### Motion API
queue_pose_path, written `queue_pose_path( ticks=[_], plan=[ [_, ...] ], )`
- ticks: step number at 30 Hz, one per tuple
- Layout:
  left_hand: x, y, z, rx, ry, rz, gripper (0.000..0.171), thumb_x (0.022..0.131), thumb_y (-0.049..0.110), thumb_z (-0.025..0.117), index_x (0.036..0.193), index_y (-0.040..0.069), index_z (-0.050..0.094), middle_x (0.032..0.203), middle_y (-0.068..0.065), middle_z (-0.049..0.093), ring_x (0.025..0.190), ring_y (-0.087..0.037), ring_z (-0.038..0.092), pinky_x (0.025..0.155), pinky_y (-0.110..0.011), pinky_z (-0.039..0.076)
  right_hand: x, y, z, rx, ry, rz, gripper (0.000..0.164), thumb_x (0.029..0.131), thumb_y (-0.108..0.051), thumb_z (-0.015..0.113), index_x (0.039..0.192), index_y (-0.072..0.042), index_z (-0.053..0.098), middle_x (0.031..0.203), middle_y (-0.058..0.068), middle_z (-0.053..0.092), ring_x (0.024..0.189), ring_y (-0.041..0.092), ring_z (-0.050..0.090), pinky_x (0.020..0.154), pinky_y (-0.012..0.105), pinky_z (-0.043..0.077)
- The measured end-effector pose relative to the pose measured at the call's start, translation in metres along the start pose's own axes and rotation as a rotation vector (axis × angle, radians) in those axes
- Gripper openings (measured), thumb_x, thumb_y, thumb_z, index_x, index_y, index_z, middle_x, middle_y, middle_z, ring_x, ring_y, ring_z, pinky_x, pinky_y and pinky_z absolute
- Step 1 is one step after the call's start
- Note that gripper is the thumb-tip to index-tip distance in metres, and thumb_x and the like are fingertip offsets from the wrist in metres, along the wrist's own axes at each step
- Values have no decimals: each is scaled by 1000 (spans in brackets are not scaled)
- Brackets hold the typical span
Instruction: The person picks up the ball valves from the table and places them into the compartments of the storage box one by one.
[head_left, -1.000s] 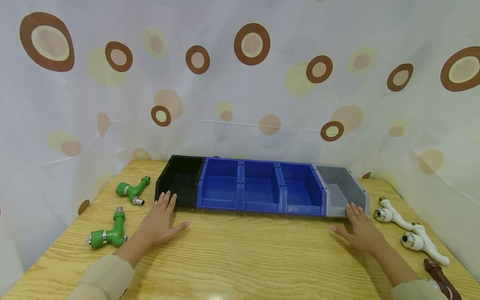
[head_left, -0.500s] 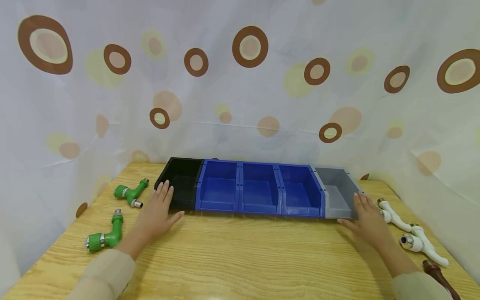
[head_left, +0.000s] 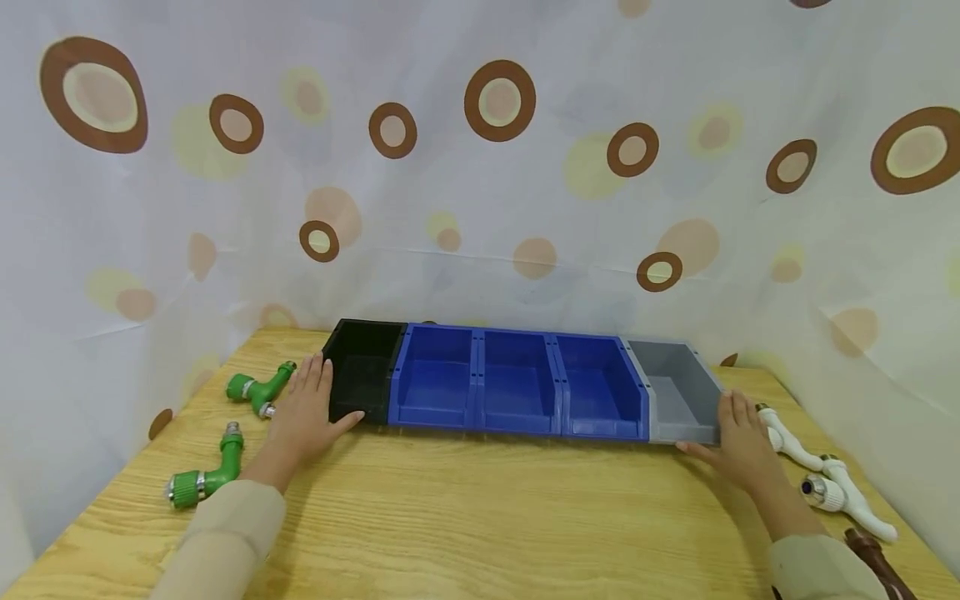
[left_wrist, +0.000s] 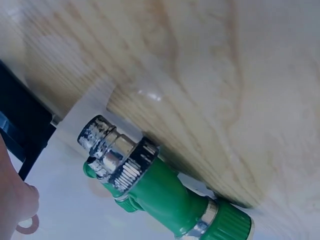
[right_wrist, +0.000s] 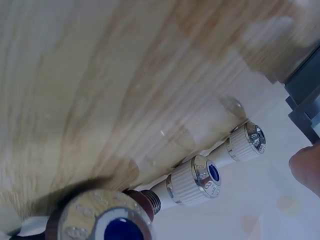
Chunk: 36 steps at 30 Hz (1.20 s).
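Note:
A row of joined bins lies across the far side of the wooden table (head_left: 480,517): a black bin (head_left: 362,367) at the left, three blue bins (head_left: 517,379) in the middle, a grey bin (head_left: 678,392) at the right. My left hand (head_left: 307,412) lies flat against the black bin's outer left side, fingers straight, thumb at its front corner. My right hand (head_left: 738,442) rests with straight fingers against the grey bin's right front corner. All the bins look empty.
Two green taps (head_left: 258,387) (head_left: 206,475) (left_wrist: 160,190) lie left of my left hand. Two white taps (head_left: 783,433) (head_left: 843,492) (right_wrist: 200,182) and a brown one (head_left: 877,558) (right_wrist: 100,220) lie at the right edge. A spotted curtain (head_left: 480,167) hangs behind and beside the table.
Both hands have slid forward from the table in front of the row to its two outer ends. The row of bins now sits slightly farther back.

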<state>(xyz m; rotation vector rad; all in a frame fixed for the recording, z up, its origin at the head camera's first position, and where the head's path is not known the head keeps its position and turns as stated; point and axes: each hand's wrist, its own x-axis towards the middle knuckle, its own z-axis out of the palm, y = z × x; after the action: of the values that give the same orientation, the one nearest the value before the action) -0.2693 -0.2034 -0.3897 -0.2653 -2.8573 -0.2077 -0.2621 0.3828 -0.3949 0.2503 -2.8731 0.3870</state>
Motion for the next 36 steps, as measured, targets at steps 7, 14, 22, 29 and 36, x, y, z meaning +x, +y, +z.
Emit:
queue_pose_path(
  ticks=[7,14,22,29,36],
  plan=[
    [3,-5,-4,-33,-23,-18,99,84,54,58,143,-13,14,151,-31,10,140,-45,8,114,-54,12,4,2,1,4,32,-9,115,81,-55,62,140,20,-2,143,44,-3,132,58,-3,102,71,8],
    [4,-10,-4,-77,-52,-39,104,82,56,59,144,-12,11,152,-30,7,141,-44,4,115,-54,9,11,-5,-3,5,31,-15,114,80,-55,63,141,19,2,144,43,-1,133,58,0,102,72,10],
    [5,-9,-1,-112,-67,-36,108,80,59,60,145,-10,9,152,-29,7,141,-43,2,115,-53,8,9,-6,-3,25,-12,26,116,80,-58,61,140,19,-1,144,43,-3,134,55,-6,103,71,6],
    [3,-10,-2,-97,-46,-33,106,80,57,61,144,-12,12,152,-30,9,141,-44,5,115,-54,9,10,-7,-1,4,-21,34,116,80,-59,60,140,20,-1,144,43,-1,134,55,-5,104,70,4],
    [2,-8,-2,-88,-48,-31,106,80,58,60,144,-12,13,151,-30,10,140,-45,6,114,-54,11,8,-9,-2,-19,-27,37,115,80,-58,60,140,20,0,144,43,1,134,55,-2,105,69,4]
  ],
)
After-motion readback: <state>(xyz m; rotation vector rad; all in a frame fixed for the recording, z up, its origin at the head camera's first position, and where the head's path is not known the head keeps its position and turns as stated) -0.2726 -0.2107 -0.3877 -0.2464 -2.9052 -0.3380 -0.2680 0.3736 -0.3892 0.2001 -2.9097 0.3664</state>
